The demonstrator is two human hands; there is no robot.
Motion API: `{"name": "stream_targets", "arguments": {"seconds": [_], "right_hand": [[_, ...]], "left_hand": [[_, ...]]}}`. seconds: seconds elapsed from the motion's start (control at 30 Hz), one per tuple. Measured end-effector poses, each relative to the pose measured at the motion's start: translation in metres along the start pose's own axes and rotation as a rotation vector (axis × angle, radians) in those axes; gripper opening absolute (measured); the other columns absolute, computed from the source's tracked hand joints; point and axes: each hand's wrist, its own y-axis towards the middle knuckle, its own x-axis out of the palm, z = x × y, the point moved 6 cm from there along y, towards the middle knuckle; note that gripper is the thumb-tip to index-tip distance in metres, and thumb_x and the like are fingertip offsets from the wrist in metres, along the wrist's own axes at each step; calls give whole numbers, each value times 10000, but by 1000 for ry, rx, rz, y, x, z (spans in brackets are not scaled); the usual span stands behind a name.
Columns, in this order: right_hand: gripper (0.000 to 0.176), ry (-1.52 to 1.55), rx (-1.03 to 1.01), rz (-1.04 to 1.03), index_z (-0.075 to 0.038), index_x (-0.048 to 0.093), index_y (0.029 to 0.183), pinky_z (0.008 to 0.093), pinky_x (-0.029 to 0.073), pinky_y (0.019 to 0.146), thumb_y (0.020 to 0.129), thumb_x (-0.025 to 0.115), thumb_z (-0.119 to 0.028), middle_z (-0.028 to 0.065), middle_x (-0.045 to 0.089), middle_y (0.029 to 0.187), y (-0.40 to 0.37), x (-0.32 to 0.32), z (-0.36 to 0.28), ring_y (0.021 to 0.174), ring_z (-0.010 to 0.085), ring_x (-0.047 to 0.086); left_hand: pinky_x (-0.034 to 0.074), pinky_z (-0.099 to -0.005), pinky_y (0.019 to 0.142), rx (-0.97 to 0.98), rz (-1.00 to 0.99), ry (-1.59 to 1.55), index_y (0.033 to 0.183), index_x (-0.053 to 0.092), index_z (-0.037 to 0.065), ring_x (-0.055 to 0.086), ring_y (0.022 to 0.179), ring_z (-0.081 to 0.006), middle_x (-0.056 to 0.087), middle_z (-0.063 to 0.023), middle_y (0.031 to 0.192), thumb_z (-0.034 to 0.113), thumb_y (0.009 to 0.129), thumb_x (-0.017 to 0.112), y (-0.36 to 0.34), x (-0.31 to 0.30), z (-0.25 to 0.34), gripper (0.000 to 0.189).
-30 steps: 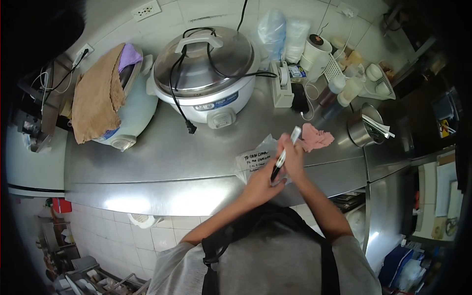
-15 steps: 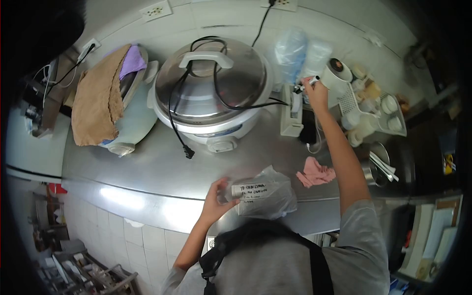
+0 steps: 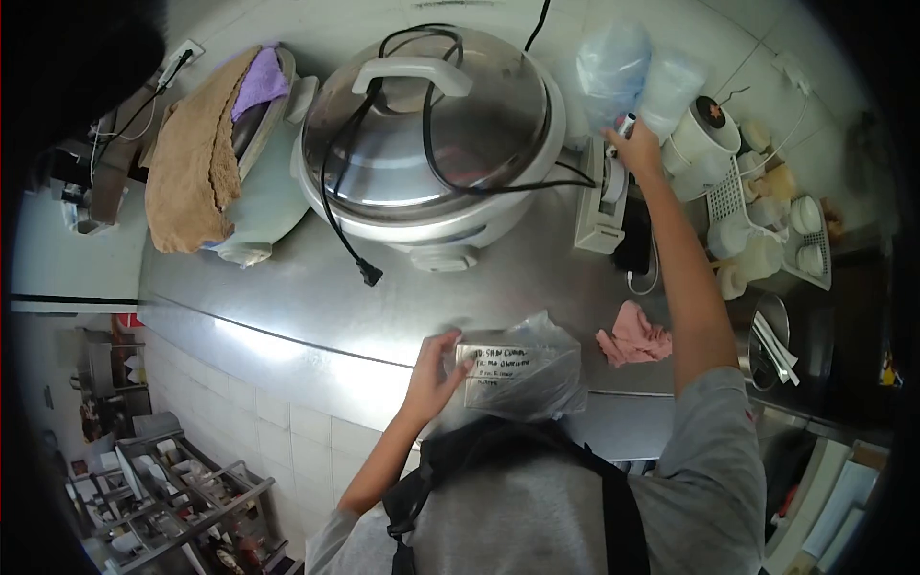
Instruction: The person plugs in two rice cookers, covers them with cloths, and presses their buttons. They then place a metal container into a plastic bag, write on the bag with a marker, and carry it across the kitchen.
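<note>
My left hand [image 3: 436, 376] grips the left edge of a clear plastic bag [image 3: 551, 369] at the counter's front edge. Inside or on the bag is a white box or label [image 3: 498, 364] with black handwriting. My right hand [image 3: 636, 149] is reached out at the back, its fingers closed round a marker [image 3: 626, 125]. It is right above a white tape dispenser [image 3: 601, 211], beside the tape roll; whether the fingers touch the tape cannot be made out.
A large cooker [image 3: 431, 144] with a cord on its lid stands at the back. Left of it is a pot under a brown cloth [image 3: 196, 163]. A pink cloth [image 3: 634, 335], a basket of containers [image 3: 767, 220] and a metal pot [image 3: 770, 340] are at the right.
The view has shifted, so the counter items appear displaced. My right hand has moved slightly down toward the tape dispenser, and the marker stands more upright. My left hand still holds the bag.
</note>
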Motion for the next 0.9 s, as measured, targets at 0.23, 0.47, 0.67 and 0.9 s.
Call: {"name": "stream_targets", "arguments": {"seconds": [0.23, 0.47, 0.67, 0.9], "right_hand": [[304, 755, 359, 132, -11, 591, 1011, 210, 391, 523, 944, 522, -300, 22, 596, 792, -167, -42, -7, 574, 61, 482], [379, 435, 335, -191, -24, 565, 1151, 319, 426, 823, 921, 532, -323, 96, 601, 913, -394, -19, -30, 879, 198, 550], [481, 580, 690, 32, -39, 504, 1281, 320, 404, 905, 897, 565, -321, 149, 587, 1096, -467, -29, -78, 1001, 231, 552], [469, 455, 874, 513, -35, 533, 1246, 298, 397, 907, 874, 606, -312, 142, 577, 1110, -577, -25, -126, 1018, 217, 534]], "left_hand": [[372, -359, 980, -115, -20, -205, 1300, 378, 5, 468, 1146, -279, 450, -162, 1265, 185, 761, 736, -13, -2, -35, 672], [345, -421, 1026, 101, -278, 123, 1418, 174, 15, 388, 1225, -385, 382, -226, 1333, 105, 469, 869, -26, 13, -14, 1180], [335, -379, 1037, 357, -352, 114, 1393, 142, -7, 445, 1209, -320, 424, -215, 1297, 51, 443, 869, 0, 15, -35, 1198], [338, -389, 1039, 511, -756, 43, 1345, 152, -13, 436, 1216, -324, 430, -194, 1284, 89, 435, 865, -11, 24, -15, 1161]]}}
